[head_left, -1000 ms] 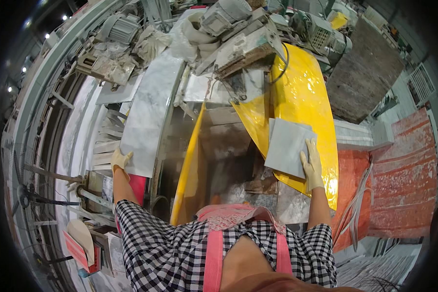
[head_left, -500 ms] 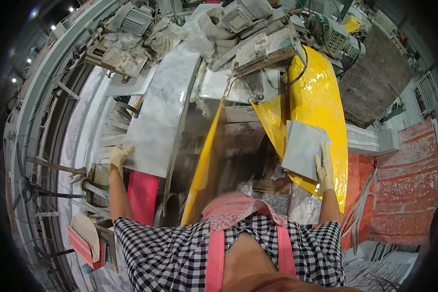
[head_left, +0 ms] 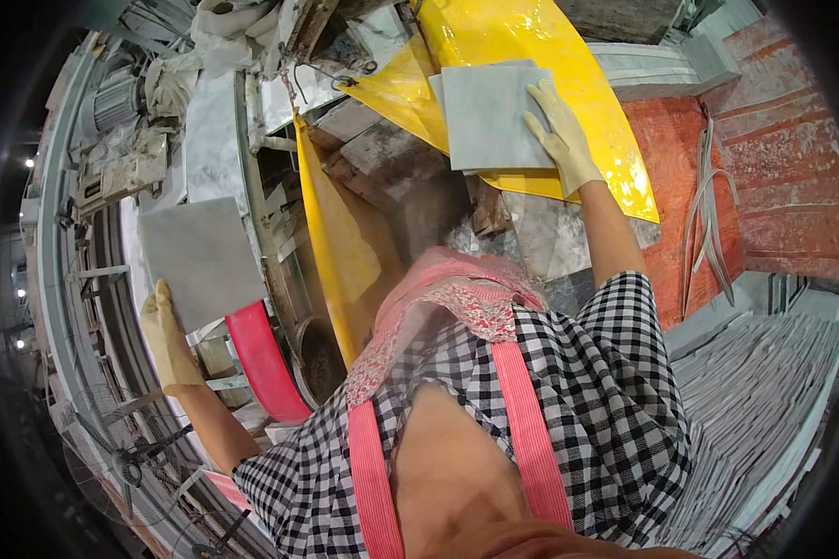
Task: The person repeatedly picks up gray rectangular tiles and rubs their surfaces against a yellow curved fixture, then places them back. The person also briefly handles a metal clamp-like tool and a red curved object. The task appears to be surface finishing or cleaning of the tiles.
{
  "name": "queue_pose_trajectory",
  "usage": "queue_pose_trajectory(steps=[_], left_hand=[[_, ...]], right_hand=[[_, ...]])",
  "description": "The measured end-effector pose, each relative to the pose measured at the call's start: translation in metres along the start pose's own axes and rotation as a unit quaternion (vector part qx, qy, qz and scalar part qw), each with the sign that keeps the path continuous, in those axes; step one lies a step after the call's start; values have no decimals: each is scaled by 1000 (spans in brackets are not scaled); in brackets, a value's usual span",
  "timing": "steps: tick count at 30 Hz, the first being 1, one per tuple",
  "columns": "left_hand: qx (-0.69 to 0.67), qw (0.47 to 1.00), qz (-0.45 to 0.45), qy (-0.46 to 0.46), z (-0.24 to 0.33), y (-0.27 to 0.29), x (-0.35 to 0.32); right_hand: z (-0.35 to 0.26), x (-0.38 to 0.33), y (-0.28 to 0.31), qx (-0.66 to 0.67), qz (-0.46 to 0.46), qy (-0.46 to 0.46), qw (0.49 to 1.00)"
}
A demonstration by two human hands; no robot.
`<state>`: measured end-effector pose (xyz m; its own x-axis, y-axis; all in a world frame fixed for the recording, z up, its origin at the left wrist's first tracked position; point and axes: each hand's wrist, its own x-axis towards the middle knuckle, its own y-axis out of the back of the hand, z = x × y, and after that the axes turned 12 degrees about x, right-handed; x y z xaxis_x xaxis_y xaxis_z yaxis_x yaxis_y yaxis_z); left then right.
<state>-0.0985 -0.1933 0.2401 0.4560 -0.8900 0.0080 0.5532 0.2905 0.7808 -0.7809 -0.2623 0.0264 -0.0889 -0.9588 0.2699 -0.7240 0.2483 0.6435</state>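
Observation:
My left hand [head_left: 170,340], in a cream glove, is closed at the lower left edge of a square grey stone tile [head_left: 200,261]. That tile is in front of a pale work surface [head_left: 216,144] on the left. On the right, a small stack of similar grey tiles [head_left: 494,116] lies on a shiny yellow sheet [head_left: 583,121], its edges slightly out of line. My right hand [head_left: 559,135], gloved alike, rests with stretched fingers and thumb apart on the top tile's right side. How many tiles lie below is hidden.
A yellow flap [head_left: 340,252] hangs beside a dark machine opening in the middle. Below the left tile is a red curved guard [head_left: 268,363]. Orange sheeting [head_left: 676,205] with loose straps lies at right, above many thin stacked slabs [head_left: 755,401]. A motor [head_left: 118,100] stands far left.
The view has turned to the right. A single tile now shows in my left hand, apart from the pale surface. My right hand has stayed by the tile stack, its fingers now over the top tile.

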Motion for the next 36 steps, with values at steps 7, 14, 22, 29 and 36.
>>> queue_pose_trajectory(steps=[7,14,22,29,36], left_hand=[[-110,994,-4,2,128,-183,-16],[-245,946,-209,-28,249,-365,-81],[-154,938,-304,-57,278,-396,-84],[261,863,-384,-196,294,-367,-48],[185,918,-11,-350,305,-343,-21]], right_hand=[[13,34,10,128,53,26,990],[12,43,20,385,74,-42,919],[-5,52,13,81,2,-76,994],[-13,43,10,36,35,-15,999],[-25,42,11,39,10,-3,999]])
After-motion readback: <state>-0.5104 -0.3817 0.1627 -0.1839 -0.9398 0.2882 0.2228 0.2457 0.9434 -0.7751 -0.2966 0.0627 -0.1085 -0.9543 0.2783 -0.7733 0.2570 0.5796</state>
